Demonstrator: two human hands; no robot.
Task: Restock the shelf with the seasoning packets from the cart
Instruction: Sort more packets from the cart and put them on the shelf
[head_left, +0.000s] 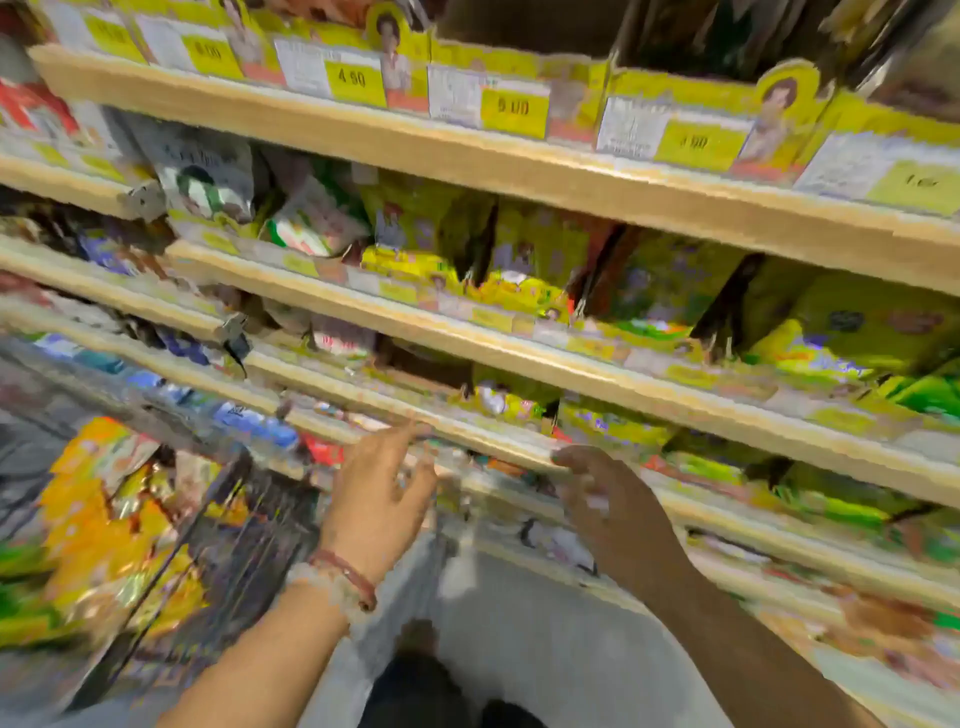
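The view is blurred by motion. Wooden shelves (519, 358) slope across the view, stocked with yellow and green seasoning packets (540, 260). My left hand (379, 493) is raised in front of a lower shelf edge, fingers spread and relaxed, holding nothing. My right hand (608, 493) hovers beside it, fingers loosely bent near the same shelf edge, with nothing visible in it. At the lower left stands the wire cart (218, 545), holding orange and yellow packets (104, 519).
Price tags in yellow (358, 78) line the top shelf front. Blue and white packets (254, 421) fill a shelf on the left. The grey floor (519, 623) and my dark shoes (415, 686) show between my arms.
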